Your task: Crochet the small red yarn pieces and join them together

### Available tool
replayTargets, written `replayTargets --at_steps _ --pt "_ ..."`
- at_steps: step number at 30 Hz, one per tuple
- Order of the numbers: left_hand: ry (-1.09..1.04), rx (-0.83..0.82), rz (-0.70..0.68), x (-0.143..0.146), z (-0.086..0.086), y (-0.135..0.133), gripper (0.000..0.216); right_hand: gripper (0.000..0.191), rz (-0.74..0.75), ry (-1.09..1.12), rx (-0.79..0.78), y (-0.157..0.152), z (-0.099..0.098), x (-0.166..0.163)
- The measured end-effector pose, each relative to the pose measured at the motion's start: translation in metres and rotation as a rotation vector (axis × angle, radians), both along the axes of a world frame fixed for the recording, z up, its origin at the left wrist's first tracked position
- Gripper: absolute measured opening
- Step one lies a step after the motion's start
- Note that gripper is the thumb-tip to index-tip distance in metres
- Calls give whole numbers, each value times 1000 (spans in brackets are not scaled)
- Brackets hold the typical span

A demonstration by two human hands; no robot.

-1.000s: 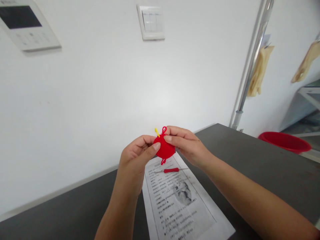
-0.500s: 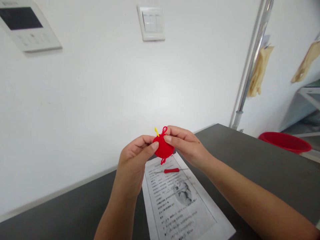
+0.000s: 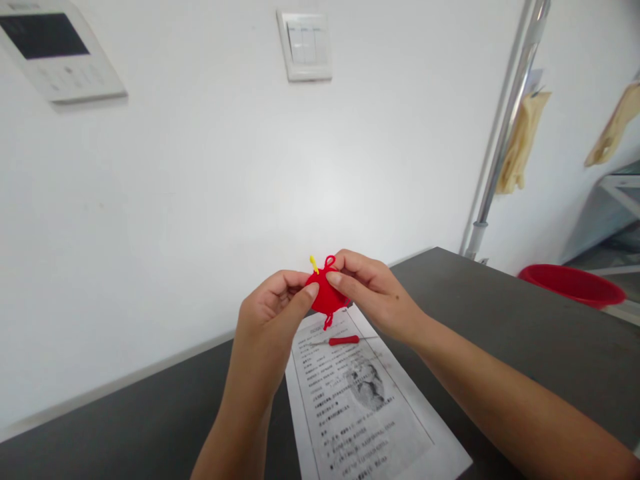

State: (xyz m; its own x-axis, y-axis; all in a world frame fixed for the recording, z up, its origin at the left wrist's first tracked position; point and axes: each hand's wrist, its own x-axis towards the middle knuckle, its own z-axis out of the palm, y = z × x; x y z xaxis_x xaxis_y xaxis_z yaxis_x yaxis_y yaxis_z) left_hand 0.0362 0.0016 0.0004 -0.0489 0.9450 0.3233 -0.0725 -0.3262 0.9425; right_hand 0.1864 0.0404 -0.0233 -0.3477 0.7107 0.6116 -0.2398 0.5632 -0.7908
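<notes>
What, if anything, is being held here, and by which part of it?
A round red piece, pinched near its edge: the left grip has its left side, the right grip its upper right, beside the red loop.

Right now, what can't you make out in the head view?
Red piece, head view: far side turned away; left hand and right hand cover parts of its front.
Paper sheet, head view: print too small and blurred; near left corner cut off by the bottom edge.
Red-handled tool, head view: thin ends too faint to tell their shape.
Wall panel, head view: cut off by the left and top edges.
</notes>
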Motion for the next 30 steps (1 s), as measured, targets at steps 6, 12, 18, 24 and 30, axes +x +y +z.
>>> replayTargets --at_steps 6,12,18,24,30 --pt "31 4 29 -1 0 0 6 19 -15 -23 -20 0 0 0" --pt "33 -3 -5 -2 -2 0 8 19 -5 -27 -74 -2 3 0" --pt "33 -2 -13 -3 -1 1 8 20 8 -23 -74 -2 3 0" --pt "34 10 3 -4 -1 0 8 19 30 -9 -90 -1 2 -1" --pt "76 13 60 -4 1 0 7 20 -17 -50 -53 -2 2 0"
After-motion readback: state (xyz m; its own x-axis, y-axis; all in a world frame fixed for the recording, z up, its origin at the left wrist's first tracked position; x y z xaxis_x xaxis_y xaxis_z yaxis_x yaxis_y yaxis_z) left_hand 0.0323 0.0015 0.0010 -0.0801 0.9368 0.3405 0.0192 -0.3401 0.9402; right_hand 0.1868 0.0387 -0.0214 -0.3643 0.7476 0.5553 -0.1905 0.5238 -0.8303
